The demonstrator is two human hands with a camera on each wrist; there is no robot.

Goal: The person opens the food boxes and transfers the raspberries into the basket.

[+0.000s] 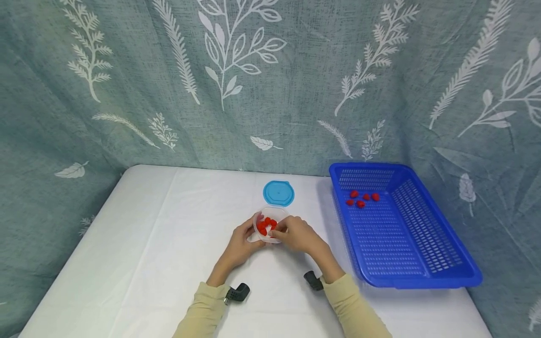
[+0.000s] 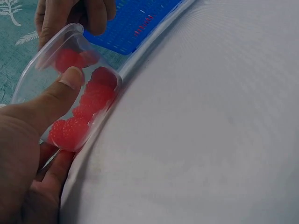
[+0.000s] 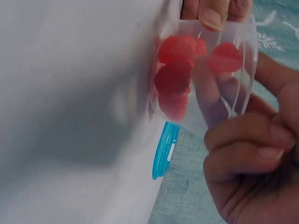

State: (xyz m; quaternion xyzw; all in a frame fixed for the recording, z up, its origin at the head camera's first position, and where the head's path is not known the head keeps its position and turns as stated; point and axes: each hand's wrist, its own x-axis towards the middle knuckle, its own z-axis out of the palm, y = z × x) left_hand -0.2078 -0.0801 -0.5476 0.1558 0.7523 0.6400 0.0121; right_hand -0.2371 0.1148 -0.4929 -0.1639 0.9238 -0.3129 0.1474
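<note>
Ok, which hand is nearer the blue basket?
Right. The right hand reaches into the clear container from the side toward the blue basket; the left hand grips the container's opposite side, farther away.

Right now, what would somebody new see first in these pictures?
Probably the big blue basket at the right of the table, with five red berries inside. Then more red berries in the clear tub mid-table, held by the left hand while the right hand reaches in. A blue lid lies beyond the tub.
</note>
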